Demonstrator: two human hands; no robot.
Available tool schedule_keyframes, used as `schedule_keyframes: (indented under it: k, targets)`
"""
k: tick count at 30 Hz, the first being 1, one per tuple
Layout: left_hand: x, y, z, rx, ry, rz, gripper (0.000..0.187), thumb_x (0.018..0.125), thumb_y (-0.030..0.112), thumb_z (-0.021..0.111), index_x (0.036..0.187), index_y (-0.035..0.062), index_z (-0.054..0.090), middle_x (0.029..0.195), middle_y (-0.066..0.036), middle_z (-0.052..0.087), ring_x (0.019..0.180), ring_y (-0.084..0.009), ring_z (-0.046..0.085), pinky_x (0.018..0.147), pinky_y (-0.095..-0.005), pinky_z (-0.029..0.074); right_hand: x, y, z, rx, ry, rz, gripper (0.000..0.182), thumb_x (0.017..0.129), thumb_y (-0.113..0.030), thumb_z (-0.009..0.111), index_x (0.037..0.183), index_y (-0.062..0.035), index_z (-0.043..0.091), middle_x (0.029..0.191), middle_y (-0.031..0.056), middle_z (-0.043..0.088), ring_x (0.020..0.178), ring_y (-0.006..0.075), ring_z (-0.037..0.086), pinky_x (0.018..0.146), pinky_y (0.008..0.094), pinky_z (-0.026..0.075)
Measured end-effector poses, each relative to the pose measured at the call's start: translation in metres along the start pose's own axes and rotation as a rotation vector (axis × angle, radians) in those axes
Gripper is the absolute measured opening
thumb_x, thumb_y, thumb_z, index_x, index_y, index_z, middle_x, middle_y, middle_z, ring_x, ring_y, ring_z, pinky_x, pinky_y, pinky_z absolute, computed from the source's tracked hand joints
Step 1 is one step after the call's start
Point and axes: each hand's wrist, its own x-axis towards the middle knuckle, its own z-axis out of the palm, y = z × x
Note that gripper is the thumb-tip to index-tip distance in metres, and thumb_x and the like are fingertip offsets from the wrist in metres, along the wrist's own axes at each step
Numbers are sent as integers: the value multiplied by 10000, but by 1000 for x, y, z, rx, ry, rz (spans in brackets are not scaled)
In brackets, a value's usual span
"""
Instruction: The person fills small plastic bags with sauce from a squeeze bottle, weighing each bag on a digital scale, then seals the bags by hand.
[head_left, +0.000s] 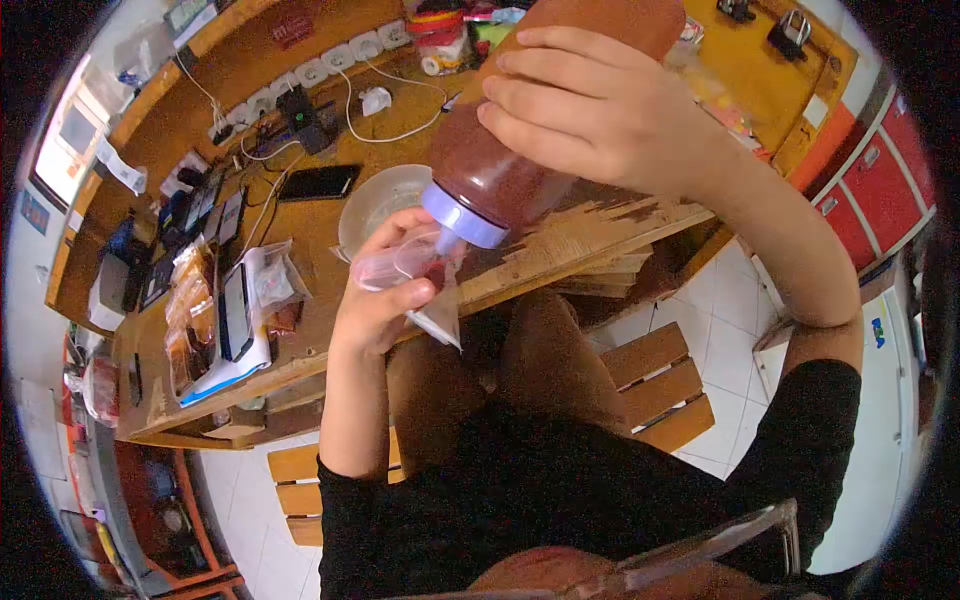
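Observation:
A large squeeze bottle [495, 165] of reddish-brown sauce is tipped nozzle-down, its lilac cap [465, 218] pointing toward me. My right hand [590, 105] wraps round the bottle's body from above. Below the cap, my left hand [385, 285] is closed on a small clear plastic bag [440, 310], pinching it near its mouth. The nozzle sits at or in the bag's opening; a little red shows inside. Behind my left hand, a pale bowl [385, 190] stands on the wooden desk, partly hidden by my fingers.
On the desk [400, 150] lie a dark phone [320, 182], white cables and a row of sockets [340, 62]. To the left are a tablet-like device [237, 315] and plastic packets [190, 300]. A padlock [790, 32] lies at the far right. A slatted wooden seat [655, 385] is under me.

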Motion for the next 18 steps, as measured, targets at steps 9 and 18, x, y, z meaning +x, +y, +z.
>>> schedule_keyframes:
  k: [9, 18]
  targets:
    - [5, 7, -1, -43, 17, 13, 775, 569, 254, 839, 1199, 14, 457, 1063, -102, 588, 990, -214, 568, 887, -334, 438, 0, 10, 13, 108, 137, -17, 294, 732, -158, 636, 1005, -60, 588, 970, 37, 576, 937, 197, 544, 868, 360, 444]
    - [12, 13, -3, -46, -7, 29, 744, 572, 227, 833, 1181, 22, 458, 1026, -93, 594, 969, -199, 571, 867, -325, 447, 4, 14, 16, 72, 227, 57, 241, 761, -136, 589, 988, -57, 571, 949, 51, 561, 930, 201, 541, 866, 348, 438]
